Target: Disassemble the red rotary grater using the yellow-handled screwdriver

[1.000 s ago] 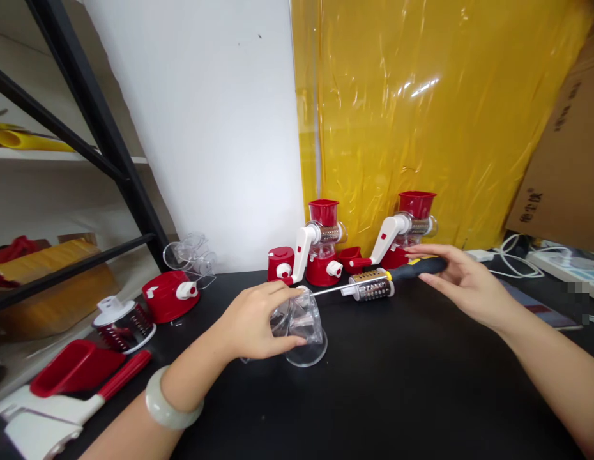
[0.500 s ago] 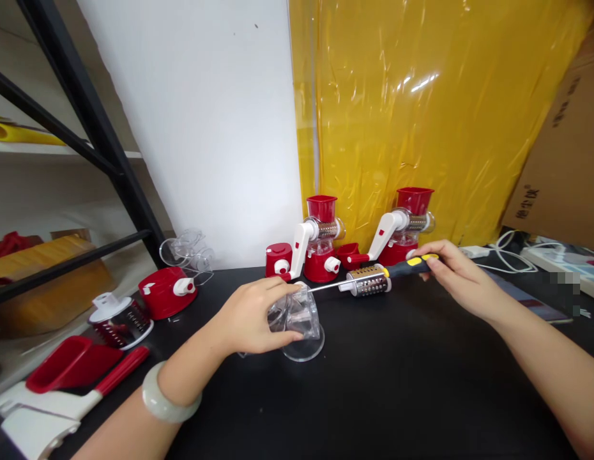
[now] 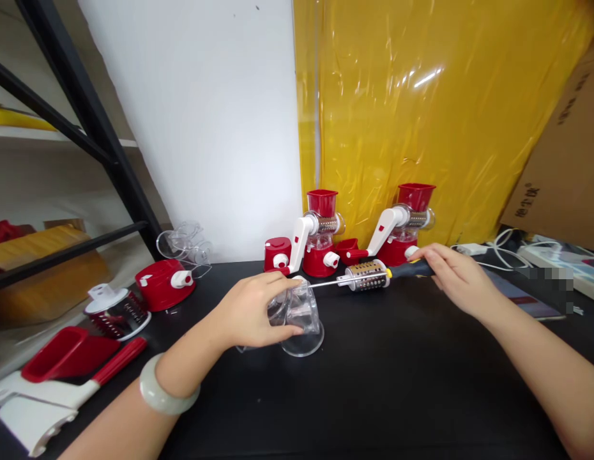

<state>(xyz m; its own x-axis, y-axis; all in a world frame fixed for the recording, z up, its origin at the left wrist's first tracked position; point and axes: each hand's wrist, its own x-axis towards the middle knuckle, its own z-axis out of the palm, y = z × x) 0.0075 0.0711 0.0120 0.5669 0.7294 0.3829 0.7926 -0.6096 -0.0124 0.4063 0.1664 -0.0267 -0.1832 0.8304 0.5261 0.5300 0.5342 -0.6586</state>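
Observation:
My left hand (image 3: 249,313) is wrapped round a clear plastic housing (image 3: 299,316) that rests on the black table (image 3: 373,383). My right hand (image 3: 457,275) grips the black and yellow handle of a screwdriver (image 3: 412,269). Its shaft passes through a steel grater drum (image 3: 366,276) and points at the top of the clear housing. The screwdriver lies nearly level, just above the table. A pale bangle (image 3: 163,393) sits on my left wrist.
Two assembled red and white rotary graters (image 3: 319,239) (image 3: 405,223) stand at the back by a yellow plastic sheet. At the left lie a red base (image 3: 163,284), a cone blade (image 3: 115,310), a red pusher and handle (image 3: 67,361) and more clear housings (image 3: 184,243). Cables and a cardboard box sit at the right.
My right hand has closed its fingers round the screwdriver handle and drawn it slightly lower and left. The left hand stays on the clear housing.

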